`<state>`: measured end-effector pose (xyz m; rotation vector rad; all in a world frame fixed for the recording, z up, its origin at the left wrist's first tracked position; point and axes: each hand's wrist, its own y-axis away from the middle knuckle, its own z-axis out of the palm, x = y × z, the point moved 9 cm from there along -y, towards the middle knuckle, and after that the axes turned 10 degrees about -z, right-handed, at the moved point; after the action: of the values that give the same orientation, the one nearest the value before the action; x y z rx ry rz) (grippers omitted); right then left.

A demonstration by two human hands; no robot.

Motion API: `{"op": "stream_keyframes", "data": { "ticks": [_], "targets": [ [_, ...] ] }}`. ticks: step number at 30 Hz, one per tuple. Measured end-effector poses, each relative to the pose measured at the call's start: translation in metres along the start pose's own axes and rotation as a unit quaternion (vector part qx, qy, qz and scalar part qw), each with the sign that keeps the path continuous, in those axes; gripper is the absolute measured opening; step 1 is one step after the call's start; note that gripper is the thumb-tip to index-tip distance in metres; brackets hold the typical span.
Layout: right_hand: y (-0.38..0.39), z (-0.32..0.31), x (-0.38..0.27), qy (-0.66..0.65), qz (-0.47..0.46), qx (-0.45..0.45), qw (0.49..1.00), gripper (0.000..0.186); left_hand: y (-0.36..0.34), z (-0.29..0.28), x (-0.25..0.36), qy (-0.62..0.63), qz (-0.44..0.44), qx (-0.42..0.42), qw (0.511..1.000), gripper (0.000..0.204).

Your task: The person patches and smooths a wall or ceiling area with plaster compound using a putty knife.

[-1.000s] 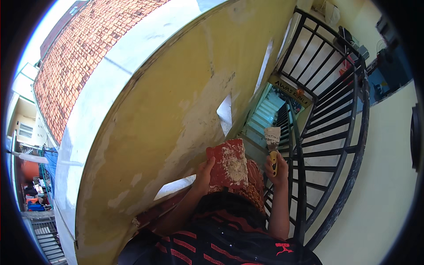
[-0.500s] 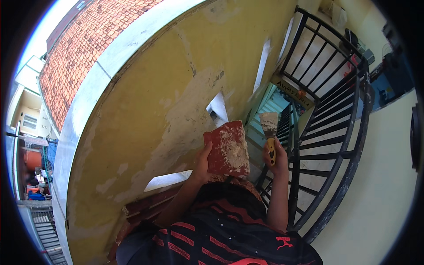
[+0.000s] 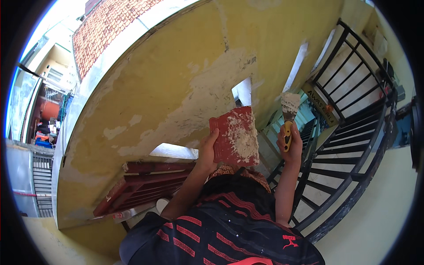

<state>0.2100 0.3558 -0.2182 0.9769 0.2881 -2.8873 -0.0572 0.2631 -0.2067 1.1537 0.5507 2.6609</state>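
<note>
My left hand [image 3: 207, 150] grips the left edge of a red flat board [image 3: 236, 134] smeared with white filler, held upright in front of me. My right hand [image 3: 289, 143] is closed around the yellow handle of a putty knife [image 3: 289, 110], whose wide blade carries white filler and points up toward the yellow wall [image 3: 176, 75]. A large rough white patch of filler [image 3: 207, 101] runs across the wall just left of the board. Board and knife are a short gap apart.
A black metal railing [image 3: 349, 132] curves along my right side. A dark red slatted frame [image 3: 145, 181] sits against the wall below my left arm. Narrow openings [image 3: 243, 90] pierce the wall. A tiled roof [image 3: 110, 26] and neighbouring buildings lie at the far left.
Both hands have risen with the board and knife, closer to the white patch on the wall. The view has tilted so the wall fills more of the picture.
</note>
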Motion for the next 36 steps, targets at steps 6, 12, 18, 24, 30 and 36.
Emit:
{"op": "stream_keyframes", "data": {
  "ticks": [6, 12, 18, 24, 30, 36],
  "targets": [
    [0.003, 0.03, 0.01, 0.137, 0.023, -0.014, 0.99, 0.037, 0.029, -0.014, 0.012, 0.032, 0.012, 0.035, 0.999, 0.038],
    [0.013, 0.065, 0.029, 0.199, 0.043, -0.018, 0.979, 0.041, 0.042, -0.033, 0.02, 0.065, -0.02, 0.035, 0.997, 0.036],
    [0.026, 0.097, 0.041, 0.314, -0.076, -0.063, 0.944, 0.045, 0.062, -0.053, 0.039, 0.067, -0.03, 0.056, 0.996, 0.036],
    [0.019, 0.132, 0.056, 0.566, -0.281, -0.112, 0.767, 0.044, 0.077, -0.059, 0.054, 0.036, -0.046, 0.02, 0.998, 0.038],
    [0.015, 0.174, 0.076, 0.592, -0.399, -0.162, 0.681, 0.045, 0.082, -0.075, 0.055, 0.075, -0.043, -0.012, 0.996, 0.038],
    [-0.004, 0.182, 0.084, 0.584, -0.455, -0.162, 0.652, 0.05, 0.077, -0.087, 0.055, 0.089, -0.034, -0.002, 0.995, 0.036]
  ]
}}
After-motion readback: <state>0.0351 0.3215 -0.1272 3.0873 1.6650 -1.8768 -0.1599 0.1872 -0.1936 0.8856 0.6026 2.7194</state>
